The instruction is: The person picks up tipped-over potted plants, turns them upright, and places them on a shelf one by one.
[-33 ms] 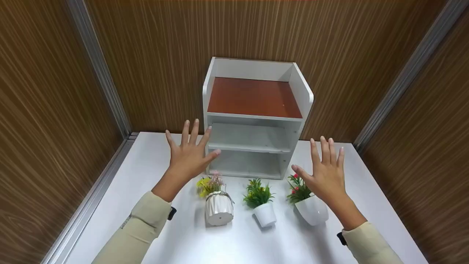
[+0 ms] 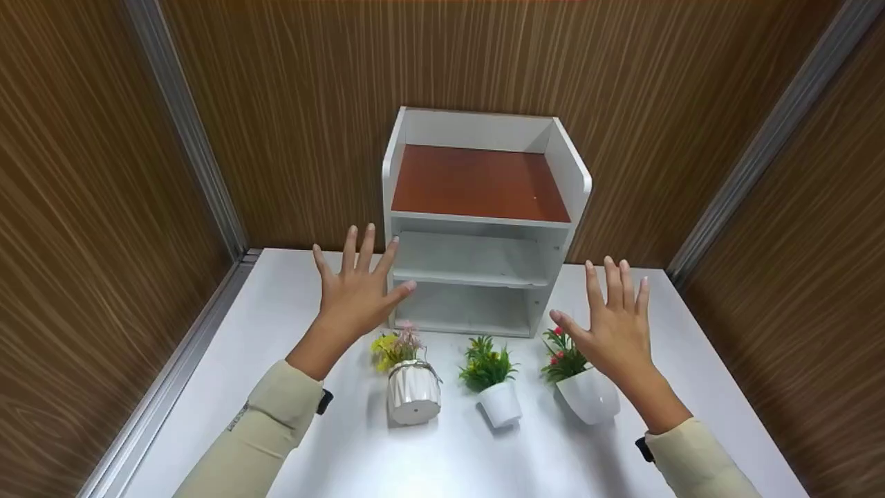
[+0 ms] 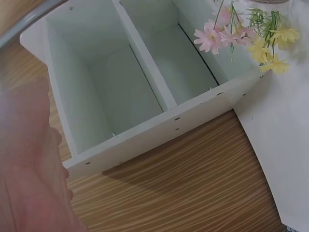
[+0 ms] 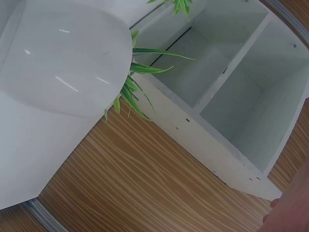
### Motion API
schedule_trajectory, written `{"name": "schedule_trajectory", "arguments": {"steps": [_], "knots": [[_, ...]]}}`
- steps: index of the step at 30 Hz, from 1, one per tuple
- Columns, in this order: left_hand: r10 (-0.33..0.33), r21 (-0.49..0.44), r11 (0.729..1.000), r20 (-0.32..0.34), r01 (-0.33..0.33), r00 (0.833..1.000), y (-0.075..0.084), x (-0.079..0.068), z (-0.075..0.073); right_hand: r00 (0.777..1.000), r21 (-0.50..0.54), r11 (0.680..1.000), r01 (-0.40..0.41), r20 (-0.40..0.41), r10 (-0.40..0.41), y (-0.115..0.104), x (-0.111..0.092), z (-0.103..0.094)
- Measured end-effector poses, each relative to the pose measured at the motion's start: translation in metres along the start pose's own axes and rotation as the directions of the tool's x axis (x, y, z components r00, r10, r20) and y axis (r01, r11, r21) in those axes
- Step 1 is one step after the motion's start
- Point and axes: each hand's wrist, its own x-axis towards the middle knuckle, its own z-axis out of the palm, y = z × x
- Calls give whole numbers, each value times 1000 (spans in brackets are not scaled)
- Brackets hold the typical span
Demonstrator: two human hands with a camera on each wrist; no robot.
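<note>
With fingers spread, my left hand [image 2: 352,297] hovers in front of the lower left side of a white shelf unit [image 2: 477,219] and holds nothing. My right hand [image 2: 617,339], fingers also apart and holding nothing, overlaps part of a white pot [image 2: 591,400] with red flowers and green leaves in the head view. Between the hands stands a smaller white pot [image 2: 500,406] with a green plant [image 2: 486,364]. Nearest the left hand is a ribbed white pot [image 2: 415,394] tied with a cord, with pink and yellow flowers [image 3: 275,46] in it.
The shelf unit has a reddish-brown top board [image 2: 480,183] with raised sides and two open compartments below. It stands at the back of a white table [image 2: 304,443]. Wood-grain walls [image 2: 297,90] with grey metal corner strips [image 2: 187,124] enclose the table on three sides.
</note>
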Motion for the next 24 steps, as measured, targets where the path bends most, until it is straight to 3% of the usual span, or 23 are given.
{"name": "schedule_trajectory", "arguments": {"steps": [4, 11, 16, 20, 24], "knots": [[3, -20, 1000, 5, -3, 1000, 0, -1, 1, 1000, 23, 1000, -11, 5, 11, 0, -4, 2], [11, -135, 991, -35, -15, 999, 3, 2, 7, 997, 91, 993, -70, 39, 66, -1, -16, 6], [-3, -228, 973, -125, -26, 992, 3, 6, 11, 990, 121, 984, -130, 71, 122, -3, -27, 9], [-49, -347, 937, -227, -33, 973, 3, 14, 13, 989, 142, 979, -148, 50, 142, -3, -34, 12], [-122, -492, 870, -278, -33, 953, 2, 25, 18, 984, 156, 972, -176, 53, 169, -2, -44, 16]]}}
